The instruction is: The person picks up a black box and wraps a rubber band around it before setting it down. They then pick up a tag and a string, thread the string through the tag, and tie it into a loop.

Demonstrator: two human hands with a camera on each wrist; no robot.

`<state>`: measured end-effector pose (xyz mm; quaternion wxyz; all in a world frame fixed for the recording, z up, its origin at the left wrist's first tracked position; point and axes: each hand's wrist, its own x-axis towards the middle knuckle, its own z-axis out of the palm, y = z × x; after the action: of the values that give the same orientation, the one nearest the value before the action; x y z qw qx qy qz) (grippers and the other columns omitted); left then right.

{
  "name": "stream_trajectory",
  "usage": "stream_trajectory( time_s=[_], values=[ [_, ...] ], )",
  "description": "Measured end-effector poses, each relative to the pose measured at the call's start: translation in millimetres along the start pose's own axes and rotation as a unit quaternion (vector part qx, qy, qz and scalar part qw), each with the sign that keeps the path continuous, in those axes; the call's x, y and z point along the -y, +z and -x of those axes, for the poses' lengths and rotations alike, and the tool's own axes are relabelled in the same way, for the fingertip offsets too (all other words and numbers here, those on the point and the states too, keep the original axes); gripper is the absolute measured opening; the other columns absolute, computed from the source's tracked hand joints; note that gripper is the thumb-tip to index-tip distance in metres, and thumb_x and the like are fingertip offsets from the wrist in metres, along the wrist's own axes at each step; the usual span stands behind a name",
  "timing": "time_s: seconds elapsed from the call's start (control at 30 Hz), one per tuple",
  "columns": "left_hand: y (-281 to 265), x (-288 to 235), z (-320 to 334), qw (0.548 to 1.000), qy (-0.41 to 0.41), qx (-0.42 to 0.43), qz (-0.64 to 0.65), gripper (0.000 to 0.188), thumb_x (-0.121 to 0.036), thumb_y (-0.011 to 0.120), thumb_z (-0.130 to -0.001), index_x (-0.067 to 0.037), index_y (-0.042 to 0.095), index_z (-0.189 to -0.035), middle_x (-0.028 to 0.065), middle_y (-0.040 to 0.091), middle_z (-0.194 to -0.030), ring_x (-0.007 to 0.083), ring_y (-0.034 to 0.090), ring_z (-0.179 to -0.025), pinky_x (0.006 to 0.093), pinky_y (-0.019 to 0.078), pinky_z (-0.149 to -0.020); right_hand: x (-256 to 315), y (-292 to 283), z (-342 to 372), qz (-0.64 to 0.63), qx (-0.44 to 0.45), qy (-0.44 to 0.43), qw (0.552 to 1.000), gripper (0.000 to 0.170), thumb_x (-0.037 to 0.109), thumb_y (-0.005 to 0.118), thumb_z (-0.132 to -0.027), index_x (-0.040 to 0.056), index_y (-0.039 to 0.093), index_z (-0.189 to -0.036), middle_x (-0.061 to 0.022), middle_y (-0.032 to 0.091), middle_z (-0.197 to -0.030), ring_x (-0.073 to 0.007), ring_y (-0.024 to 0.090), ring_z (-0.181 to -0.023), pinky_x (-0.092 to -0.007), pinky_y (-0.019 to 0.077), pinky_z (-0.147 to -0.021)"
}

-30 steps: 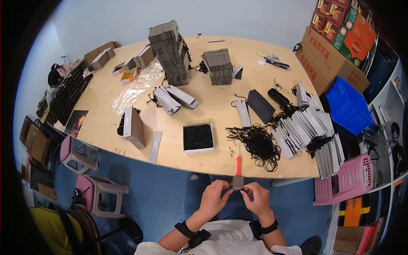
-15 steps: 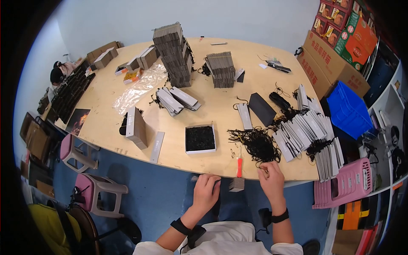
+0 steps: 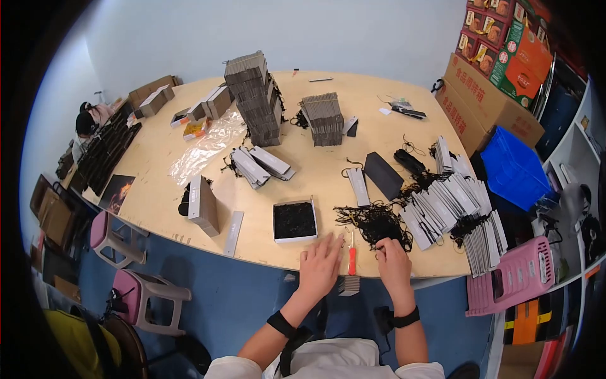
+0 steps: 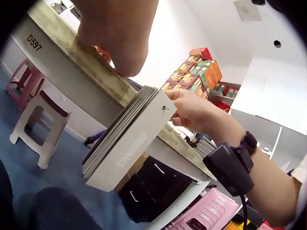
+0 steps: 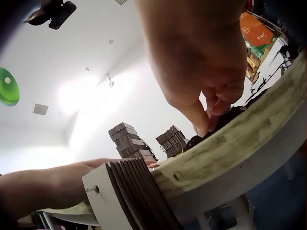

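Note:
My left hand rests on the table's front edge with fingers spread, left of a red-handled tool. My right hand is at the near side of the black cord pile; in the right wrist view its thumb and fingertips pinch at the dark cords. Between the hands, at the table edge, a small stack of grey tags stands on end. In the left wrist view that stack reads "ORIGINALS" and has a pin through its hole; the right wrist view shows its pale face.
A white box of black material and a single tag lie left. Fanned tags are at right. Tall tag stacks stand behind. A blue crate and pink stools flank the table.
Both hands were together at the small tag stack. They have parted: the right moved right to the cord pile, and the left moved forward onto the table edge, its fingers spreading.

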<state>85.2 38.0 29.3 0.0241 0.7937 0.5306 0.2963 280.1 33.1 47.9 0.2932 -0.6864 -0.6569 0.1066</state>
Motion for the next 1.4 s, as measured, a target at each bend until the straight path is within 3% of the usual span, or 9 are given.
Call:
stream_trajectory(
  time_s=[0.57,0.73,0.8,0.87,0.9,0.97,1.2,1.3,1.4],
  values=[
    [0,0,-7,0.999,-0.03,-0.041,0.02,0.037,-0.019,0.059,-0.09,-0.006,0.06,-0.125,0.0135,0.057,-0.123,0.0313,0.052,-0.105,0.0399,0.043,-0.087,0,-6,-29,0.022,-0.016,-0.091,0.995,0.005,0.008,0.063,-0.084,0.0068,0.059,-0.084,-0.0075,0.056,-0.086,-0.0291,0.06,-0.08,-0.0392,0.0478,-0.067],
    [6,9,-1,0.999,-0.02,-0.038,0.012,0.035,-0.022,0.057,-0.092,-0.007,0.061,-0.123,0.0093,0.056,-0.127,0.0272,0.053,-0.105,0.0386,0.0428,-0.087,4,-25,-42,-0.15,-0.037,-0.126,0.98,0.008,0.005,0.06,-0.084,0.0053,0.057,-0.092,-0.0106,0.058,-0.089,-0.0305,0.059,-0.081,-0.0365,0.0483,-0.07],
    [9,14,2,0.999,-0.01,-0.041,0.024,0.035,-0.021,0.057,-0.092,-0.006,0.061,-0.123,0.0092,0.057,-0.127,0.0274,0.053,-0.105,0.0388,0.0428,-0.088,12,-45,-49,-0.167,-0.026,-0.093,0.981,0.006,0.005,0.058,-0.089,0.0038,0.056,-0.095,-0.0096,0.061,-0.09,-0.0236,0.063,-0.078,-0.032,0.0497,-0.069],
    [8,16,3,0.998,0.003,-0.044,0.037,0.035,-0.02,0.057,-0.091,-0.005,0.061,-0.122,0.0091,0.057,-0.127,0.0275,0.053,-0.106,0.039,0.0427,-0.089,24,-67,-57,-0.393,-0.02,0.021,0.919,0.004,0.007,0.054,-0.095,0.0026,0.057,-0.095,-0.0082,0.063,-0.091,-0.0169,0.066,-0.079,-0.0284,0.0521,-0.069],
    [7,16,4,0.998,0.014,-0.046,0.034,0.035,-0.019,0.058,-0.091,-0.004,0.06,-0.123,0.0094,0.058,-0.126,0.0278,0.053,-0.107,0.0393,0.0428,-0.089,28,-76,-60,-0.392,-0.021,0.021,0.919,0.004,0.007,0.054,-0.095,0.0026,0.057,-0.095,-0.0082,0.063,-0.091,-0.0169,0.066,-0.079,-0.0284,0.0521,-0.069],
    [4,17,6,0.998,0.026,-0.049,0.03,0.035,-0.018,0.058,-0.091,-0.003,0.06,-0.123,0.0098,0.059,-0.126,0.0281,0.053,-0.107,0.0395,0.0429,-0.09,34,-91,-66,-0.485,-0.089,-0.044,0.869,0.007,0.006,0.052,-0.098,0.0004,0.056,-0.098,-0.0089,0.064,-0.091,-0.0152,0.067,-0.08,-0.0264,0.0541,-0.071],
    [-1,14,4,0.996,-0.006,-0.052,0.076,0.036,-0.011,0.059,-0.088,-0.003,0.059,-0.123,0.0118,0.061,-0.121,0.0316,0.054,-0.105,0.0406,0.0444,-0.089,39,-131,-81,-0.445,-0.222,-0.142,0.856,0.014,-0.001,0.054,-0.095,-0.0022,0.051,-0.109,-0.0136,0.064,-0.103,-0.0215,0.067,-0.095,-0.03,0.0532,-0.083],
    [4,16,0,0.991,-0.038,-0.074,0.105,0.033,-0.008,0.06,-0.087,-0.003,0.061,-0.119,0.0129,0.062,-0.117,0.0338,0.055,-0.101,0.0406,0.0457,-0.088,45,-142,-80,-0.414,-0.311,-0.255,0.817,0.032,-0.008,0.05,-0.093,-0.0028,0.043,-0.123,-0.0207,0.056,-0.121,-0.0311,0.057,-0.117,-0.0381,0.0454,-0.1],
    [8,17,-1,0.987,-0.062,-0.096,0.116,0.029,-0.006,0.062,-0.084,-0.004,0.063,-0.113,0.0122,0.062,-0.112,0.0335,0.056,-0.098,0.0401,0.0468,-0.086,49,-147,-69,-0.418,-0.357,-0.256,0.795,0.032,-0.007,0.049,-0.093,-0.0034,0.041,-0.123,-0.0218,0.056,-0.12,-0.0329,0.058,-0.117,-0.0393,0.0446,-0.101]
  ],
)
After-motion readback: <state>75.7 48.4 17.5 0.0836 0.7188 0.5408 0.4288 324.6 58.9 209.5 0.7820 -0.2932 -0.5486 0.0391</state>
